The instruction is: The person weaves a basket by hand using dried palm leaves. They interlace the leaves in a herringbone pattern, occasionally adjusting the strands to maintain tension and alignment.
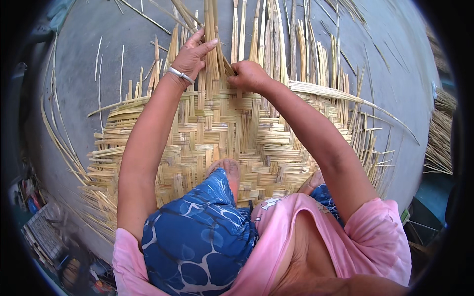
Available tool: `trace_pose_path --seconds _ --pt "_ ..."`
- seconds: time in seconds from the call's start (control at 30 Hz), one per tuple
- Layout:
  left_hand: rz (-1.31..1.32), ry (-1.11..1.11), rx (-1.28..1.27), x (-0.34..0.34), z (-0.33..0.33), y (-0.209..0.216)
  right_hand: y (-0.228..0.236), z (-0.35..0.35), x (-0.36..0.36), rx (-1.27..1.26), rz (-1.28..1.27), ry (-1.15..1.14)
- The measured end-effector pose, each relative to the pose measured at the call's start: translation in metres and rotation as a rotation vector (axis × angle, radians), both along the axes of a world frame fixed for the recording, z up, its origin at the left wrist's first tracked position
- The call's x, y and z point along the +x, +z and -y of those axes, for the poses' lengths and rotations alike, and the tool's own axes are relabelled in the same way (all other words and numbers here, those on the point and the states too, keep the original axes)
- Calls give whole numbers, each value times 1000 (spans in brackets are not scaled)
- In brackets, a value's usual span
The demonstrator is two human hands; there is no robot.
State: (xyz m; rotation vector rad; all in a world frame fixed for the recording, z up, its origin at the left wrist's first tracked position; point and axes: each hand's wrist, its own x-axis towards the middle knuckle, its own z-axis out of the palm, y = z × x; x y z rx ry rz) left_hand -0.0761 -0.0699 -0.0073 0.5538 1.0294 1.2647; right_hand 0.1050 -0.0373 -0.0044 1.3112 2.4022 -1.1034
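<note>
A woven mat of pale split-bamboo strips lies on the floor under my feet. Along its far edge, a bundle of raised strips stands up between my hands. My left hand, with a silver bangle at the wrist, grips the left side of this bundle, its thumb lying against the strips. Just to the right, my right hand is closed in a fist at the mat's edge, pinching the lower part of a slanting strip beside the bundle. Its fingertips are partly hidden.
Loose strip ends fan out beyond the mat over the grey floor. A long crosswise strip runs to the right. Stacked thin stalks lie at the far right. A grey crate sits at the lower left.
</note>
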Motion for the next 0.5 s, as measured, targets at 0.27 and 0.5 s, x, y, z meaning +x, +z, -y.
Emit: trace_pose_path --seconds 0.27,0.5 --pt "60 147 -59 -12 15 1 5 -15 -2 -58 26 165" --pt "-349 435 -362 -20 78 -27 0 -11 -8 -46 74 227"
